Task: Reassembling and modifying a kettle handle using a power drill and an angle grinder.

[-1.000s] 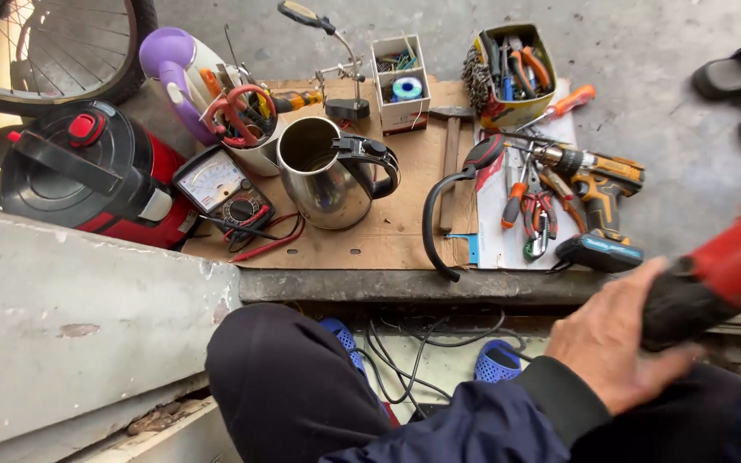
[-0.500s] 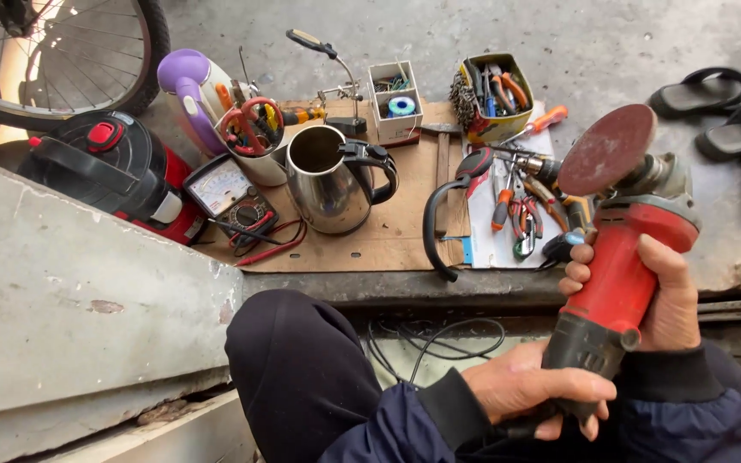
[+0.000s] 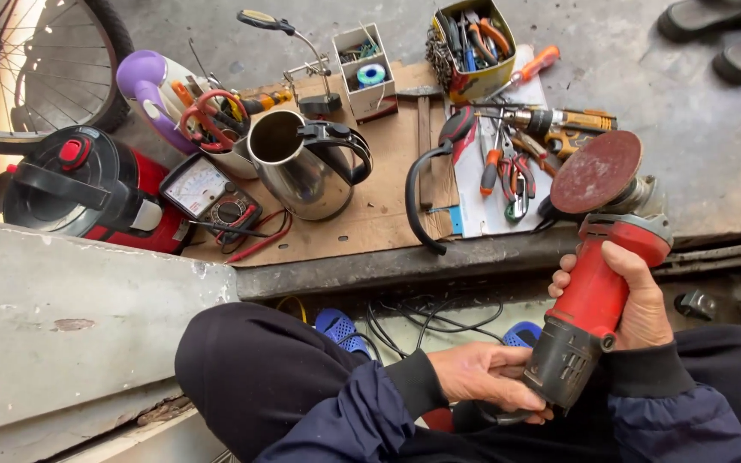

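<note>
1. We hold a red angle grinder (image 3: 598,300) low at the right of the head view, above our lap and in front of the cardboard worktop (image 3: 379,206).
2. Its long axis runs on a slant, from the dark grey rear end at lower left up to the head at upper right, so the tool points up and away from us, tilted a little to the right.
3. The round brown sanding disc (image 3: 596,171) sits at the far end, its flat face turned up toward the camera.
4. Our right hand (image 3: 636,296) is closed around the red body just below the head, fingers wrapped over it.
5. Our left hand (image 3: 486,381) is curled onto the dark rear end of the grinder, thumb and fingers touching its base.
6. On the worktop beyond lie a steel kettle (image 3: 302,167), a meter with a dial (image 3: 207,193), pliers (image 3: 508,171) and a yellow tin of tools (image 3: 469,43).
7. A red and black cooker (image 3: 79,184) stands at the left, near a bicycle wheel (image 3: 36,69).
</note>
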